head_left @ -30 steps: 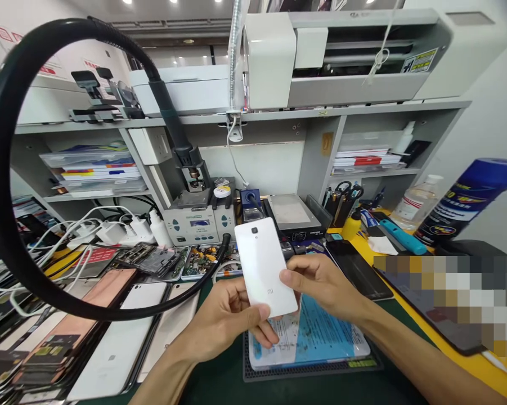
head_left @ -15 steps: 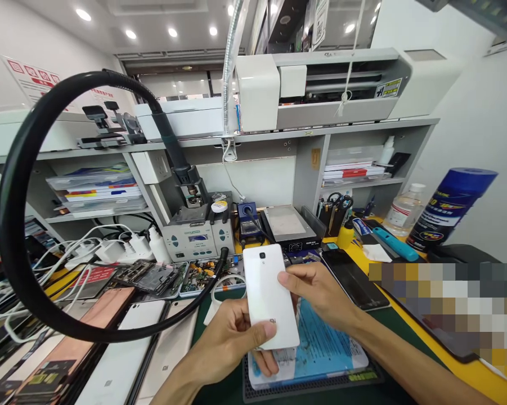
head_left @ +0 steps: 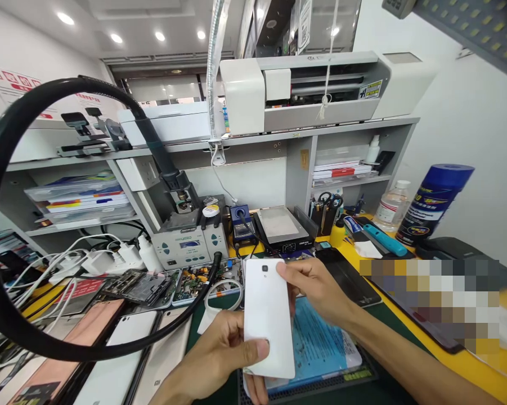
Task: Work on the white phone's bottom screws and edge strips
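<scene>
A white smartphone (head_left: 267, 315) is held upright, its back with the camera lens turned toward me. My left hand (head_left: 232, 351) grips its lower left part, thumb pressed on the back and fingers underneath. At the upper right corner, my right hand (head_left: 316, 284) pinches the phone's edge with thumb and fingers. Behind and below the phone lies a blue and white printed pad (head_left: 321, 337) on a dark mat. The phone's front side is hidden from me.
Several phones, among them a white one (head_left: 118, 354), lie at the left under a thick black hose (head_left: 110, 353). A hot-air station (head_left: 189, 247), a tray of small parts (head_left: 198, 284) and a heating plate (head_left: 282, 225) stand behind. A black phone (head_left: 346, 275) and spray can (head_left: 434, 202) are at the right.
The phone and both hands have moved slightly down in view. The right thumb now sits nearer the phone's top corner. The whole scene has shifted left as the camera turned.
</scene>
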A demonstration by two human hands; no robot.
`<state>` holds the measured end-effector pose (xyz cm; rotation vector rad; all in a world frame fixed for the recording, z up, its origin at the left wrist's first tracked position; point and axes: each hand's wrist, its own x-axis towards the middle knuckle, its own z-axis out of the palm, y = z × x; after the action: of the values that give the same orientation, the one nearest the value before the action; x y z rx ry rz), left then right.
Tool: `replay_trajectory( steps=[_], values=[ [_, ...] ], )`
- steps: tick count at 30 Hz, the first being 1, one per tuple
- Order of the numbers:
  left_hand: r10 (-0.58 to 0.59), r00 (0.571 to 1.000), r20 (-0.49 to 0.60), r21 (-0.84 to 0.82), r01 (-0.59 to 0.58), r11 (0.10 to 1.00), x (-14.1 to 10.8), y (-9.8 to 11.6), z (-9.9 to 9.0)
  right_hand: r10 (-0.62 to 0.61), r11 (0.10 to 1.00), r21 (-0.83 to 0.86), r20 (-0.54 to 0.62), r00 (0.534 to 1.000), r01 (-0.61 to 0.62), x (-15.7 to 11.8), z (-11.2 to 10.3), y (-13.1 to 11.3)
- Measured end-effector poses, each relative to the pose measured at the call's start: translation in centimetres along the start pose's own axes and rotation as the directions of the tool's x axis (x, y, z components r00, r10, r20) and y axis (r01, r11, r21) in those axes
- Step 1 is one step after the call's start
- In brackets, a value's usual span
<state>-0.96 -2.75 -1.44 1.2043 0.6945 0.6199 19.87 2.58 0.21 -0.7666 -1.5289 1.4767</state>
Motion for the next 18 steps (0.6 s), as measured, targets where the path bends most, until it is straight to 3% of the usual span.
replay_trajectory(
  steps=[7, 18],
  values=[
    [0.014, 0.999, -0.030, -0.100, -0.016, 0.995, -0.12, 0.05, -0.01, 0.064, 0.994, 0.091, -0.041, 0.997, -0.060, 0.27, 0.43, 0.23],
    [-0.016, 1.000, 0.004, -0.242, 0.016, 0.970, -0.54, 0.45, -0.11, 0.271, 0.942, 0.203, 0.009, 0.963, -0.267, 0.72, -0.26, 0.40]
  ],
)
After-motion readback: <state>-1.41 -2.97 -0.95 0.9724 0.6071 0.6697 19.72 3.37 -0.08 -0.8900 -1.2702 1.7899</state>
